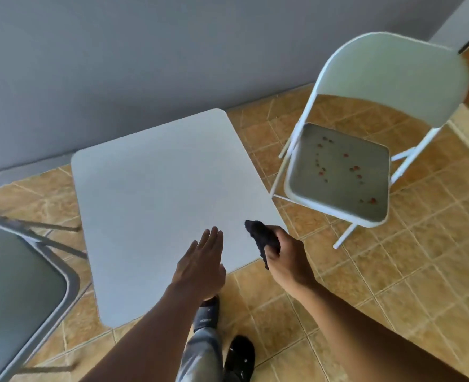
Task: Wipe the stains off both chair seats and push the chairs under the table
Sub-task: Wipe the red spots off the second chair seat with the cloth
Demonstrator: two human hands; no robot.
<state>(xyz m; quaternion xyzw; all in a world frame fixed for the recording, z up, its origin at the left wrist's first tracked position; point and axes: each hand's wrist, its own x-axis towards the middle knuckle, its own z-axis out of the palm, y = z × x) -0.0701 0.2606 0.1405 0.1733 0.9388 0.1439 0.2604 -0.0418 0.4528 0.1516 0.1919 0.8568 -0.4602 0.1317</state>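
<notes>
A small white square table (pixel 159 188) stands in the middle of the view. To its right stands a white folding chair (pixel 393 78) whose grey seat (pixel 338 194) carries several red and dark stains (pixel 346 166). At the left edge a second folding chair shows only part of its grey seat (pixel 10 293), with no stains visible there. My right hand (pixel 288 257) hovers at the table's near right corner, shut on a dark cloth (pixel 262 237). Flat and open, my left hand (pixel 200 263) sits over the table's near edge.
A grey wall (pixel 145 51) runs behind the table. The floor is tan tile (pixel 393 285). My legs and dark shoes (pixel 238 357) are just below the table's near edge. Both chairs stand apart from the table.
</notes>
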